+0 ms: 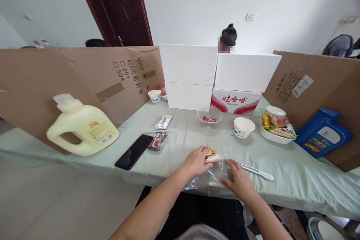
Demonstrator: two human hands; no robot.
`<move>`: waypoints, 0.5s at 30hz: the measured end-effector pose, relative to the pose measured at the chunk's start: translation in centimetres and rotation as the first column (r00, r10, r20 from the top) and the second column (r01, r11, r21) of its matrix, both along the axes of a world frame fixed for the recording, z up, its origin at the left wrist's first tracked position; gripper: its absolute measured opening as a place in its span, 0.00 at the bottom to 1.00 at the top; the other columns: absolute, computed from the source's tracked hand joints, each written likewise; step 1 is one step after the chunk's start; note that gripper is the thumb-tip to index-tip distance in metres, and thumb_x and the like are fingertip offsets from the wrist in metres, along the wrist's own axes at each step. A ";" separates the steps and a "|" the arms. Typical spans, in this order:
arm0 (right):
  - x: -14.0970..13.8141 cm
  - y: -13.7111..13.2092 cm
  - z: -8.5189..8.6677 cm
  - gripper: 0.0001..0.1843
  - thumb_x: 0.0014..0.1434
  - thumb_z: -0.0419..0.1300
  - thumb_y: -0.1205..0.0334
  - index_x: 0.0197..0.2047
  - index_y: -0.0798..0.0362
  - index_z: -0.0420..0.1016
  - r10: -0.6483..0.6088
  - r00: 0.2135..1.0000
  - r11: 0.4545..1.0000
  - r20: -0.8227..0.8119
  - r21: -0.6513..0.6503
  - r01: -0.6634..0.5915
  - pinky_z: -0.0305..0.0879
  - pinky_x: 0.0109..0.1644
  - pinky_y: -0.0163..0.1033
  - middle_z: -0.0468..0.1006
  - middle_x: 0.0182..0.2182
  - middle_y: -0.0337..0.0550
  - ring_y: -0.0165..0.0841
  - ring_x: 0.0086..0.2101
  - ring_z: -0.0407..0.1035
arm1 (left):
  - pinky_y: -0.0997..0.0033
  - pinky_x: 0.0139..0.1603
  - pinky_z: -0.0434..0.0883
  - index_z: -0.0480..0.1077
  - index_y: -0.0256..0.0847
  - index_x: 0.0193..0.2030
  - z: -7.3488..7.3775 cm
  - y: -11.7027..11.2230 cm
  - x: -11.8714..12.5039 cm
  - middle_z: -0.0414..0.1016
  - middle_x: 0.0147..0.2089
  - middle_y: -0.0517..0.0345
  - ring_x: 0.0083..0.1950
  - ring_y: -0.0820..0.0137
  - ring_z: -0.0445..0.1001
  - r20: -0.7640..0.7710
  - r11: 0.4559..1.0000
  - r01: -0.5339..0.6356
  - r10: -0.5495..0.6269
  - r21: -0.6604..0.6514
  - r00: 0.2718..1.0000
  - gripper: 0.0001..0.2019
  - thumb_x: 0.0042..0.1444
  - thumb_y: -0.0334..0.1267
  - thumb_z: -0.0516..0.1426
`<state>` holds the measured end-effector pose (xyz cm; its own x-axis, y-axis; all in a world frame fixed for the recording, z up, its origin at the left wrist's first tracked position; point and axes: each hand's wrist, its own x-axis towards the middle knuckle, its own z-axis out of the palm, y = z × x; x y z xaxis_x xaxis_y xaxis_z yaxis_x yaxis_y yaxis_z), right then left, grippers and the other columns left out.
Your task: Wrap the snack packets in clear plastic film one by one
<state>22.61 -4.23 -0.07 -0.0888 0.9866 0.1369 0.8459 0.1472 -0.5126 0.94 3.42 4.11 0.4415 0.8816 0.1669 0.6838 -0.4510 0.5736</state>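
Note:
Near the front edge of the table, my left hand (197,162) is closed on small wrapped snacks (213,158), one yellow and one pale. They rest on a clear plastic bag (206,180) that spreads towards the edge. My right hand (239,180) lies at the bag's right side, thumb and fingers apart, the fingertips at the plastic. Just past that hand is a white tong-like or knife-like utensil (260,172); its left end is partly hidden by my fingers.
Ahead stand a clear bowl (215,118) with a brown packet, a paper cup (243,127) and a white snack dish (277,137). Leftward lie packets (158,141), a phone (134,152) and a yellow jug (84,127). A blue bottle (323,133) leans right. White boxes (188,65) block the back.

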 end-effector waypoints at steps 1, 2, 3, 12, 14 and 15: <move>0.1 0.2 0.0 0.31 0.52 0.60 0.60 0.60 0.50 0.64 0.005 1.000 1.000 0.007 -0.007 -0.005 0.69 0.47 0.44 0.65 0.59 0.52 0.39 0.45 0.73 | 0.62 0.51 0.69 0.68 0.44 0.56 0.2 0.5 -0.4 0.73 0.50 0.50 0.49 0.57 0.74 0.046 0.999 -0.032 0.033 -0.028 0.998 0.27 0.47 0.39 0.63; 0.1 0.2 0.0 0.29 0.52 0.60 0.59 0.59 0.50 0.66 0.008 1.000 1.000 0.016 -0.008 -0.007 0.69 0.48 0.45 0.65 0.60 0.52 0.39 0.45 0.73 | 0.64 0.51 0.69 0.70 0.43 0.53 0.4 1.0 -0.9 0.73 0.48 0.51 0.47 0.58 0.74 0.085 0.996 -0.067 0.072 -0.053 0.994 0.24 0.47 0.39 0.63; 0.2 0.3 0.0 0.28 0.53 0.60 0.58 0.58 0.50 0.67 0.006 1.000 1.000 0.027 -0.008 -0.006 0.69 0.48 0.45 0.64 0.60 0.51 0.39 0.44 0.73 | 0.65 0.51 0.69 0.72 0.43 0.51 0.6 1.5 -1.2 0.73 0.47 0.52 0.47 0.59 0.74 0.106 0.992 -0.104 0.111 -0.070 0.988 0.22 0.46 0.39 0.63; -0.1 -0.4 -1.7 0.22 0.57 0.57 0.57 0.55 0.48 0.70 -0.009 0.994 0.994 0.105 0.108 -0.003 0.72 0.44 0.44 0.66 0.60 0.51 0.42 0.46 0.74 | 0.60 0.47 0.70 0.71 0.43 0.48 0.6 1.7 -0.9 0.74 0.43 0.50 0.45 0.54 0.74 -0.075 1.000 0.013 -0.013 -0.007 0.997 0.29 0.34 0.37 0.69; -0.1 -0.4 -2.1 0.21 0.57 0.57 0.58 0.54 0.47 0.71 -0.013 0.994 0.990 0.104 0.139 -0.001 0.72 0.44 0.43 0.66 0.60 0.50 0.41 0.46 0.74 | 0.64 0.43 0.71 0.73 0.43 0.42 0.6 3.1 -2.0 0.76 0.39 0.54 0.41 0.58 0.75 0.064 0.984 0.044 -0.033 -0.171 0.997 0.23 0.34 0.38 0.69; -0.1 -0.4 -2.3 0.20 0.57 0.57 0.57 0.54 0.46 0.71 -0.012 0.995 0.990 0.103 0.142 -0.003 0.73 0.44 0.43 0.67 0.60 0.50 0.41 0.45 0.75 | 0.66 0.40 0.72 0.73 0.42 0.39 0.8 4.1 -2.8 0.77 0.37 0.56 0.39 0.61 0.76 0.165 0.960 0.069 -0.024 -0.273 0.986 0.21 0.35 0.39 0.69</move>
<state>22.53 -4.61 -2.33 -0.1052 0.9582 0.2662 0.8941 0.2083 -0.3965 -1.84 7.54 4.88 0.4705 0.8824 -0.0096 0.5564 -0.2882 0.7794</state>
